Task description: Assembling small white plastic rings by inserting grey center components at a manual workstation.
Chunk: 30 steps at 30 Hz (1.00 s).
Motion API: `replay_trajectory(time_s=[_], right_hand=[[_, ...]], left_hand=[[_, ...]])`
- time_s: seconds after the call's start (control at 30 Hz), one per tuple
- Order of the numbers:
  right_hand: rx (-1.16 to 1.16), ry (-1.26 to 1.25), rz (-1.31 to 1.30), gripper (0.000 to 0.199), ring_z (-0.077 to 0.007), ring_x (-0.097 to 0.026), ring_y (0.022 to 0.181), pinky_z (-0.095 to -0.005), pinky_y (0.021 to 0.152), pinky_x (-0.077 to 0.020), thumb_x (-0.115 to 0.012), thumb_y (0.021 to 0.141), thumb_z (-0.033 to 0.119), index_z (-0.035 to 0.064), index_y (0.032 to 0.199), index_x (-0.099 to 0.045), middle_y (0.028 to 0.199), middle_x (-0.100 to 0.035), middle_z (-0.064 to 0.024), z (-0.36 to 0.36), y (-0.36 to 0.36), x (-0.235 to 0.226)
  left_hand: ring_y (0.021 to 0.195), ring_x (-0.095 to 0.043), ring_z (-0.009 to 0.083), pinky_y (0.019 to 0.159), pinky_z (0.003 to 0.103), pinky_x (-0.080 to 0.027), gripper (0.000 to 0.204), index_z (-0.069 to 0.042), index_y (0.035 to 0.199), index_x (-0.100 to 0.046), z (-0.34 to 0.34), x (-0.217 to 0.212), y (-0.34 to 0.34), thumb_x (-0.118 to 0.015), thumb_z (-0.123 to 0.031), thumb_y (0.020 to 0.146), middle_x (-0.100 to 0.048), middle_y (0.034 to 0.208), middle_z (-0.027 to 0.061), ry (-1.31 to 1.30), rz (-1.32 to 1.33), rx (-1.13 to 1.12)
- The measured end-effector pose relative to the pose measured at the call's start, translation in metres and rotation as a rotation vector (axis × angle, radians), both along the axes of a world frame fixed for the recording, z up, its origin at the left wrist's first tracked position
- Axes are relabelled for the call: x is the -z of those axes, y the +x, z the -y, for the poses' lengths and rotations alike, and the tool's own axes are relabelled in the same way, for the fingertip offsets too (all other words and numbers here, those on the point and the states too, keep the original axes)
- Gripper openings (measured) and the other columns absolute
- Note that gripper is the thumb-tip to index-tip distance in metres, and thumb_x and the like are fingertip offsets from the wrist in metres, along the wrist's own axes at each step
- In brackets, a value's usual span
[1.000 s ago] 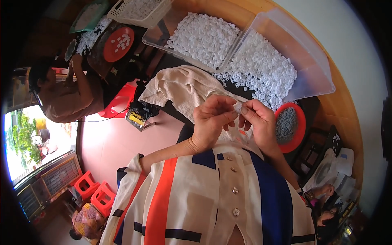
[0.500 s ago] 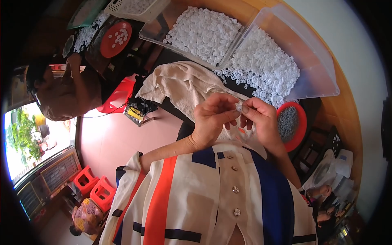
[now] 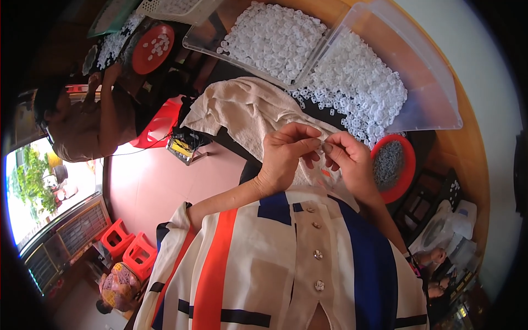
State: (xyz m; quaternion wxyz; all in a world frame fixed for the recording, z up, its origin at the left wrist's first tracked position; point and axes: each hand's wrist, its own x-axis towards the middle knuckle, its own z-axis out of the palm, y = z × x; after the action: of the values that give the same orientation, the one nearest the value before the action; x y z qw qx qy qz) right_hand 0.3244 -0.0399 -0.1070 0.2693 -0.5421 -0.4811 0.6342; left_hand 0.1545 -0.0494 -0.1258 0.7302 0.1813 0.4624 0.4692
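Note:
My left hand [image 3: 281, 159] and my right hand [image 3: 353, 164] meet in front of my chest, thumbs and fingertips pinched together. Between them is a small white plastic piece [image 3: 321, 147], mostly covered by the fingers. Below and behind the hands a beige towel [image 3: 236, 104] lies over the dark table edge. Past the towel spreads a heap of small white plastic pieces [image 3: 363, 88], spilling from a clear plastic bin [image 3: 423, 71] tipped on its side. To the right of my right hand is a red bowl [image 3: 408, 170] filled with small grey metal-looking parts [image 3: 389, 164].
Another clear bin [image 3: 201, 47] full of white pieces stands at the back. On the left, a person [image 3: 93, 126] works beside a red plate [image 3: 144, 58]. Red stools [image 3: 140, 257] and another seated person [image 3: 120, 286] are at lower left. More people's hands [image 3: 434, 257] show at lower right.
My fingertips have shifted slightly around the white piece, which shows less now. The person on the left has reached a hand toward the red plate. My view has tilted a little.

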Motion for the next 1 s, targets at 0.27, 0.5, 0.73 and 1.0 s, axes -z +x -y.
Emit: replay_trajectory(time_s=[0.27, 0.5, 0.73, 1.0], right_hand=[[-0.039, 0.253, -0.008, 0.018, -0.0093, -0.062, 0.077, -0.0247, 0.066, -0.0502, -0.063, 0.087, 0.000, -0.0009, 0.104, -0.057, 0.086, -0.063, -0.0042, 0.008, -0.008, 0.012], [-0.155, 0.627, 0.299, 0.024, -0.0192, -0.065, 0.079, -0.0284, 0.067, -0.0521, -0.061, 0.086, -0.003, -0.0014, 0.110, -0.056, 0.095, -0.062, -0.0127, 0.011, -0.005, 0.023], [-0.166, 0.748, 0.371, 0.029, -0.0232, -0.063, 0.074, -0.0318, 0.063, -0.0519, -0.063, 0.083, -0.003, -0.0001, 0.111, -0.056, 0.093, -0.061, -0.0138, 0.012, -0.003, 0.032], [-0.125, 0.840, 0.381, 0.032, -0.0330, -0.058, 0.071, -0.0413, 0.058, -0.0438, -0.070, 0.076, 0.008, 0.0065, 0.105, -0.057, 0.082, -0.057, -0.0120, 0.012, -0.011, 0.037]], left_hand=[[0.062, -0.064, 0.0180, 0.054, 0.028, -0.050, 0.010, 0.002, 0.093, -0.063, 0.002, 0.008, 0.003, -0.063, 0.002, 0.083, -0.068, 0.081, 0.0127, -0.018, 0.047, -0.099], [0.066, -0.064, 0.0167, 0.056, 0.027, -0.050, 0.010, 0.001, 0.093, -0.063, 0.001, 0.010, 0.002, -0.064, 0.001, 0.082, -0.068, 0.082, 0.0109, -0.067, 0.046, -0.096], [0.067, -0.063, 0.0163, 0.056, 0.027, -0.051, 0.011, 0.001, 0.092, -0.063, 0.003, 0.013, 0.003, -0.064, 0.002, 0.081, -0.066, 0.082, 0.0089, -0.065, 0.049, -0.100], [0.066, -0.062, 0.0163, 0.056, 0.027, -0.051, 0.011, 0.002, 0.092, -0.063, 0.004, 0.018, 0.002, -0.064, 0.003, 0.081, -0.066, 0.082, 0.0088, -0.063, 0.034, -0.098]])
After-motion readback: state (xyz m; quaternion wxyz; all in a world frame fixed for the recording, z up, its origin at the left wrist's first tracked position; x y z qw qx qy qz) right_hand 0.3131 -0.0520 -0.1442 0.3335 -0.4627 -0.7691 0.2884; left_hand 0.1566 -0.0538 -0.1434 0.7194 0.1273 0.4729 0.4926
